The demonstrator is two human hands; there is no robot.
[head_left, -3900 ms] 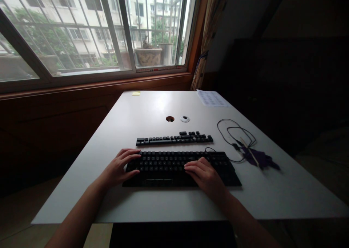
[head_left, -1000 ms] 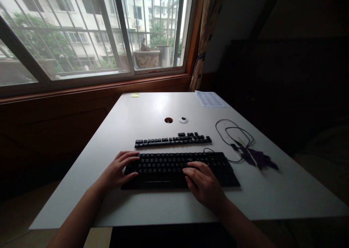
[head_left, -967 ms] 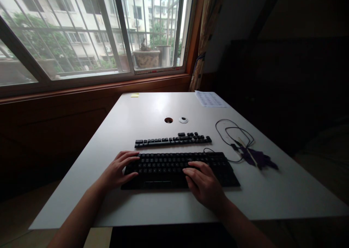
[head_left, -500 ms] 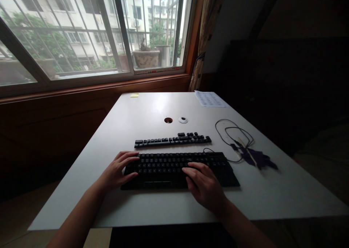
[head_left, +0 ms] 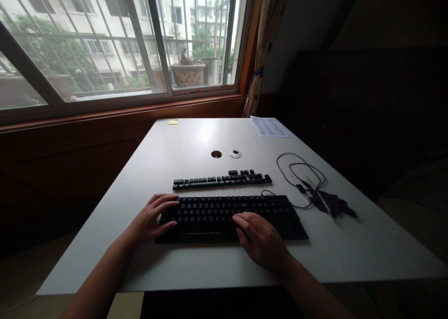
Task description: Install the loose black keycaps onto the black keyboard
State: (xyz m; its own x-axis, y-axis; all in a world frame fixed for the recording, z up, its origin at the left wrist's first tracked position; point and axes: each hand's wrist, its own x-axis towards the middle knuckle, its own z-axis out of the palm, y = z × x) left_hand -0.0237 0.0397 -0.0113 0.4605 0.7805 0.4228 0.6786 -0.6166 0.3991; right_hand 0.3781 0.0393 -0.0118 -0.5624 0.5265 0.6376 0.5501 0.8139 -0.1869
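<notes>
Left hand (head_left: 151, 217) on the left end of the keyboard (head_left: 205, 212), grip apart; right hand (head_left: 262, 238) right of keyboard centre, grip state indeterminable.

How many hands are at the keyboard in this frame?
2. The left hand spreads over the left end of the keyboard; the right hand reaches across its front edge, right of the middle. No other hand shows.
</notes>
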